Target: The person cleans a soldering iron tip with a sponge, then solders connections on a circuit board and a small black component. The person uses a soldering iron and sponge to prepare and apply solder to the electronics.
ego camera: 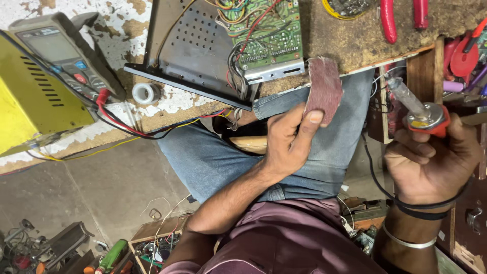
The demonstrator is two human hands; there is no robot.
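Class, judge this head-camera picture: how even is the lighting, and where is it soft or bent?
Head view: flat, even light, no strong shadows; the soldering iron tip looks slightly soft; the sandpaper in the left hand is sharp; the bench edge bows near the frame's edges.

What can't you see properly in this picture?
- Head view: the soldering iron tip is blurred, and its handle is hidden inside the right hand.
- The sandpaper piece has its lower end covered by the left hand.
- The red pliers are cut off by the top edge.
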